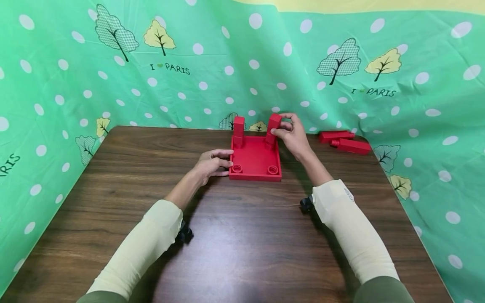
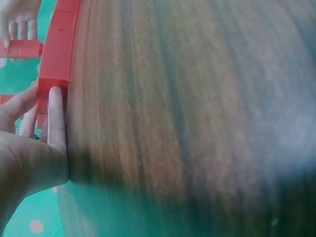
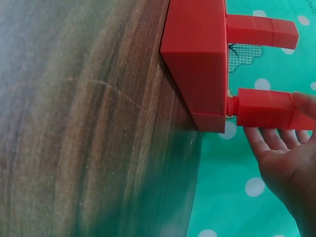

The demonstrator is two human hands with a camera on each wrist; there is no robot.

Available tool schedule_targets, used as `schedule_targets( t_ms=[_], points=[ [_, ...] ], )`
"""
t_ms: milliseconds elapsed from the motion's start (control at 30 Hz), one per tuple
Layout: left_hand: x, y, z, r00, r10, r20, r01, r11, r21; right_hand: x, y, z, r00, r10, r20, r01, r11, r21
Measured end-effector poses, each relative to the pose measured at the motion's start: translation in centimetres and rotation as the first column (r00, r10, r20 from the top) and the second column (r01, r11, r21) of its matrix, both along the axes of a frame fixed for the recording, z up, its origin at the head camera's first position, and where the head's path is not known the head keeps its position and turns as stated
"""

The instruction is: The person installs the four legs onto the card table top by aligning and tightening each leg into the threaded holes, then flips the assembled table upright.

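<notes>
A shallow red square tabletop [image 1: 255, 177] lies underside up on the table, with round threaded sockets showing at its two near corners. One red leg [image 1: 238, 131] stands upright at the far left corner. My right hand [image 1: 294, 135] holds a second red leg [image 1: 273, 128] between thumb and fingers at the far right corner. In the right wrist view, a narrow neck [image 3: 232, 105] shows between this leg and the tabletop. My left hand [image 1: 209, 165] touches the tabletop's left side with extended fingers; the left wrist view shows one digit [image 2: 56, 113] against its wall.
Two loose red legs [image 1: 350, 146] lie at the back right of the brown wooden table [image 1: 227, 235], one partly overlapping the other in view. A green dotted cloth [image 1: 235, 54] hangs behind the table and down its sides.
</notes>
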State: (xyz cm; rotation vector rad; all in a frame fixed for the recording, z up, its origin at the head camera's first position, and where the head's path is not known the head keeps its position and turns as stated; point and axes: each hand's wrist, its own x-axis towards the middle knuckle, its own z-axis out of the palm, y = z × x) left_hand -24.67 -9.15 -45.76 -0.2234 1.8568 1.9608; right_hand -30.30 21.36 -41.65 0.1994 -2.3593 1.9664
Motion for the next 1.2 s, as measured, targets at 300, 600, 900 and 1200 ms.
schedule_targets(
  t_ms=[300, 600, 900, 1200],
  points=[
    [-0.2, 0.2, 0.0, 1.0, 0.001, -0.001, -0.001, 1.0, 0.0, 0.0, 0.3, -0.1, 0.999, 0.021, -0.025, -0.017, 0.991, 0.13],
    [-0.1, 0.2, 0.1, 1.0, -0.001, -0.004, 0.001, 1.0, -0.008, -0.2, 0.3, -0.7, 0.999, -0.026, -0.041, 0.034, 0.978, 0.208],
    [0.0, 0.1, -0.1, 1.0, 0.011, 0.001, -0.011, 0.999, -0.03, -0.2, 0.2, -1.0, 0.996, -0.064, -0.061, 0.076, 0.969, 0.235],
    [-0.2, 0.1, -0.2, 1.0, 0.007, -0.004, -0.007, 1.0, -0.026, 0.7, 0.6, -0.5, 0.998, -0.061, -0.027, 0.065, 0.98, 0.188]
  ],
)
